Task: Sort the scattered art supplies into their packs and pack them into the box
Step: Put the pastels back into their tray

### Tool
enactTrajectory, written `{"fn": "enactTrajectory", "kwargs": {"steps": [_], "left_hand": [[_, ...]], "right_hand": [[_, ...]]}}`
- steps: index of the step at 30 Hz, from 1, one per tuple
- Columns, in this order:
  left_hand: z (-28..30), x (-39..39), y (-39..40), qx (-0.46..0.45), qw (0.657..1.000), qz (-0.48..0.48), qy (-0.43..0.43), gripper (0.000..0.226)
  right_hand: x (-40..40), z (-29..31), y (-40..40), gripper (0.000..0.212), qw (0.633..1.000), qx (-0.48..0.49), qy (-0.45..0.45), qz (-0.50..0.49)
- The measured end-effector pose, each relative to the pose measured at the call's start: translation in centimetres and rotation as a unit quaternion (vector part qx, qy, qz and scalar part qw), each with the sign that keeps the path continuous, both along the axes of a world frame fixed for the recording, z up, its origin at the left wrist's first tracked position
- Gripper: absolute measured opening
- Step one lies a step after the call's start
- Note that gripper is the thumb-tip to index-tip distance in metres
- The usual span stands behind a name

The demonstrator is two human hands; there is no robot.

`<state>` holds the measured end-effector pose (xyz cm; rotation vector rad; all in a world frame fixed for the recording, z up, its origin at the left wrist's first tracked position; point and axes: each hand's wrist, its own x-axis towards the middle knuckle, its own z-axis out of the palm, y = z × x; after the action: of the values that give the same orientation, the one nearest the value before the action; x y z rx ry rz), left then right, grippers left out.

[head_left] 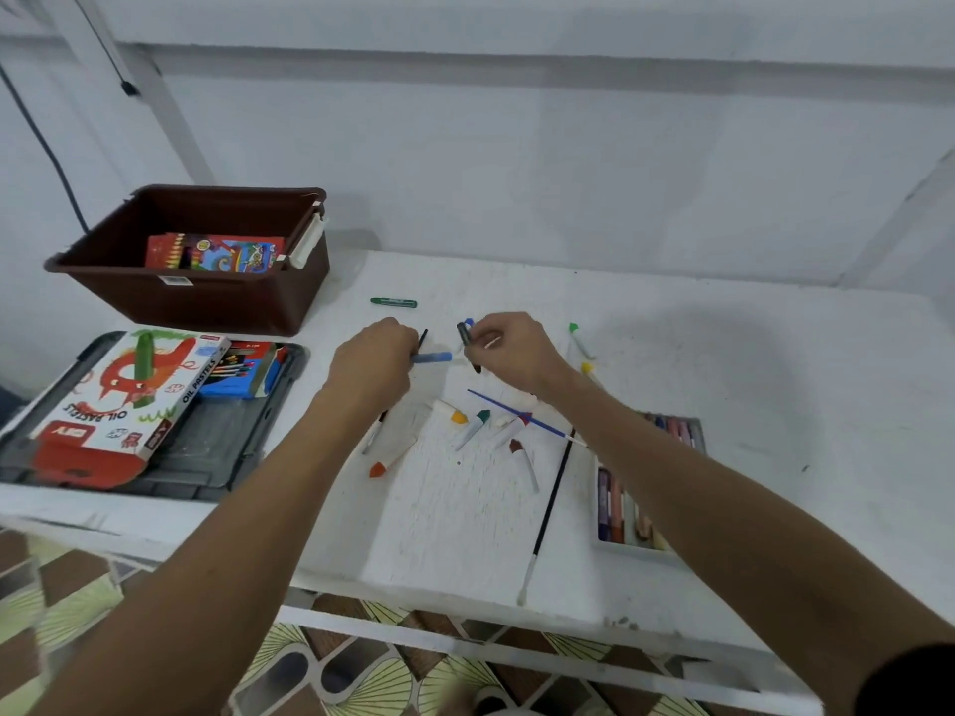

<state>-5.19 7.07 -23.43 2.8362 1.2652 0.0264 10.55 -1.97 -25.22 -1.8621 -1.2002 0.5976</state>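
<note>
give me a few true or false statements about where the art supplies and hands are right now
1. The brown box holds a colourful pack. True.
2. The oil pastels pack stands inside the brown box. False: it lies on the grey lid in front of the box.
3. The left hand holds a blue marker. True.
4. The right hand lies flat and holds nothing. False: it grips dark and blue markers.
5. The green marker lies alone beyond the hands. True.
</note>
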Motion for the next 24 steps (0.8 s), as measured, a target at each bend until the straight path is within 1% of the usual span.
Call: {"fn": "enactTrajectory", "kwargs": {"steps": [2,5,8,9,12,15,17,19,22,24], "left_hand": [[0.7,0.7,-1.5,-0.008,0.999,0.014,-0.03,0.014],[1.1,2.4,-4.6,-0.062,0.995,0.016,-0.079,0.014],[0.7,4.1,-8.5,-0.121,0.988,-0.015,-0.098,0.014],[0.5,4.6,-9.9,-0.141,0.985,-0.028,-0.1,0.015],[0.1,5.9,-14.1,-0.193,0.973,-0.071,-0.106,0.015],[-0.5,6.9,-17.6,-0.265,0.952,-0.085,-0.131,0.016],[-1.1,7.5,-19.3,-0.296,0.941,-0.091,-0.139,0.015],[-1.6,7.9,-20.7,-0.318,0.933,-0.093,-0.143,0.014],[-2.0,8.4,-22.3,-0.334,0.927,-0.086,-0.15,0.015],[-2.3,8.6,-22.9,-0.342,0.924,-0.073,-0.157,0.02]], "right_hand": [[0.3,0.8,-1.0,0.017,0.998,0.036,0.042,-0.039],[1.1,1.6,-3.6,0.017,0.996,0.021,0.061,-0.058],[2.5,1.8,-7.7,0.004,0.999,-0.008,0.018,-0.036],[3.0,1.9,-9.3,0.005,0.999,-0.027,0.008,-0.038],[4.6,1.7,-14.5,0.014,0.993,-0.088,-0.026,-0.078],[5.8,1.3,-19.6,0.018,0.984,-0.137,-0.028,-0.108],[6.1,0.9,-22.2,0.021,0.98,-0.16,-0.023,-0.117],[5.9,0.6,-23.9,0.026,0.978,-0.169,-0.009,-0.125],[5.6,-0.3,-25.1,0.037,0.975,-0.181,-0.015,-0.126],[5.6,-0.8,-25.4,0.04,0.976,-0.177,-0.015,-0.124]]}}
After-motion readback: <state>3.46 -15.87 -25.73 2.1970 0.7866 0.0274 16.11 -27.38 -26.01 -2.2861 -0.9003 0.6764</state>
